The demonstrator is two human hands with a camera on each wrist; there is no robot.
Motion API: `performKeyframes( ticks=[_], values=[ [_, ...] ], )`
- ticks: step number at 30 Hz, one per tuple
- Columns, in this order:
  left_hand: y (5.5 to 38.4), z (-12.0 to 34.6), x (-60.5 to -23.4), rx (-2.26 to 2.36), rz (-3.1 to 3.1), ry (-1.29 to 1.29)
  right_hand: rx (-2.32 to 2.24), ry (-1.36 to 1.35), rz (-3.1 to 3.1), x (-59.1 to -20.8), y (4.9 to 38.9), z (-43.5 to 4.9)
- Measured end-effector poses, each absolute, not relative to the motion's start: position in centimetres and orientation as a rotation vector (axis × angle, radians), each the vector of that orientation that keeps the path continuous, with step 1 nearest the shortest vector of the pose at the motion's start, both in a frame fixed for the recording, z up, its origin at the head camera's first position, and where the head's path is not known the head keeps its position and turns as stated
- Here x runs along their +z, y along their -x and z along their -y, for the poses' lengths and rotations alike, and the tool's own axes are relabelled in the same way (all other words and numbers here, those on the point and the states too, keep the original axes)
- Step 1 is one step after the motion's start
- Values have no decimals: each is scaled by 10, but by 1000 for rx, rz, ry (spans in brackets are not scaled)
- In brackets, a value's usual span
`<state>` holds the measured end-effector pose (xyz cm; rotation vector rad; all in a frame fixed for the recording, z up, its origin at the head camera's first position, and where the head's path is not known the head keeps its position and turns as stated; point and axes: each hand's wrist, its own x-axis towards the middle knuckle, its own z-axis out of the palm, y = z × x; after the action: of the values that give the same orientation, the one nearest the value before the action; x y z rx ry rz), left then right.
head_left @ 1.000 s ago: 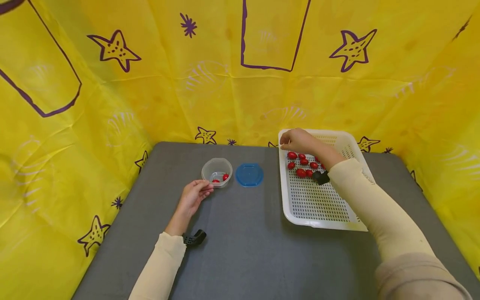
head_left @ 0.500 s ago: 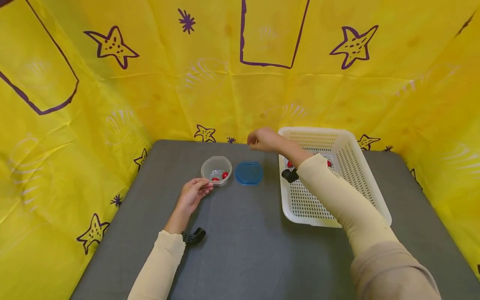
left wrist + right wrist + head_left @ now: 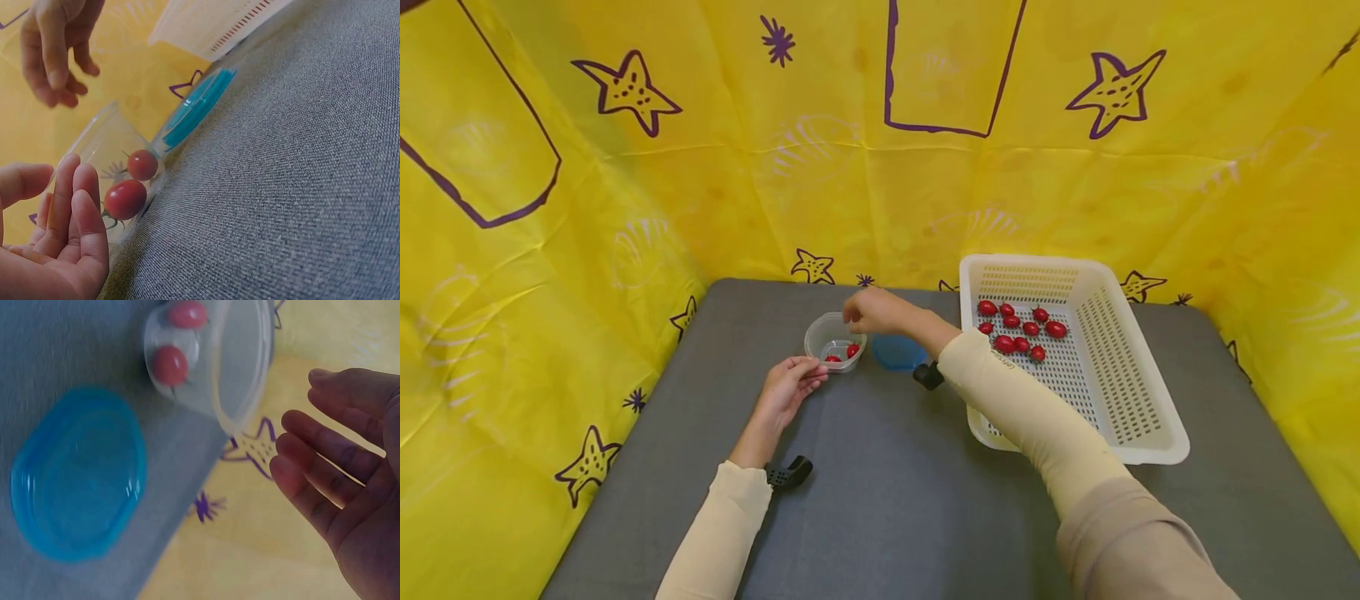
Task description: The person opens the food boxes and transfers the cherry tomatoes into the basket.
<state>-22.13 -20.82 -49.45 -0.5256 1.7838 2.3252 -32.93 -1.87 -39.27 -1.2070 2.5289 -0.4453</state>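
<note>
A clear plastic container [image 3: 825, 333] stands on the grey table with two small red tomatoes [image 3: 125, 199] inside. My left hand [image 3: 787, 385] holds its near rim, thumb and fingertips at the edge. My right hand [image 3: 880, 312] hovers at the container's far right rim. In the right wrist view its fingers [image 3: 325, 447] are loosely bent and apart, with nothing seen between them. A blue lid [image 3: 78, 475] lies flat to the right of the container, partly covered by the right forearm in the head view.
A white perforated basket [image 3: 1127, 358] sits on the right of the table [image 3: 865, 500], with several red tomatoes [image 3: 1004, 344] in its far left part. The right sleeve crosses over its near left corner. Yellow patterned cloth [image 3: 820, 192] rises behind and beside the table.
My right hand has moved left from above the basket, over the blue lid, to the container. The tomatoes in the basket have come into fuller view. My left hand has stayed at the container.
</note>
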Motion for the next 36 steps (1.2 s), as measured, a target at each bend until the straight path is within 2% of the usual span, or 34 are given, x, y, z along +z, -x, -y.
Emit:
performKeyframes(
  ticks=[18, 36],
  values=[
    [220, 209, -498, 2340, -1767, 491, -386, 1132, -2515, -437, 317, 63],
    [222, 209, -502, 2358, -1750, 495, -304, 1126, -2618, -457, 315, 75]
  ],
)
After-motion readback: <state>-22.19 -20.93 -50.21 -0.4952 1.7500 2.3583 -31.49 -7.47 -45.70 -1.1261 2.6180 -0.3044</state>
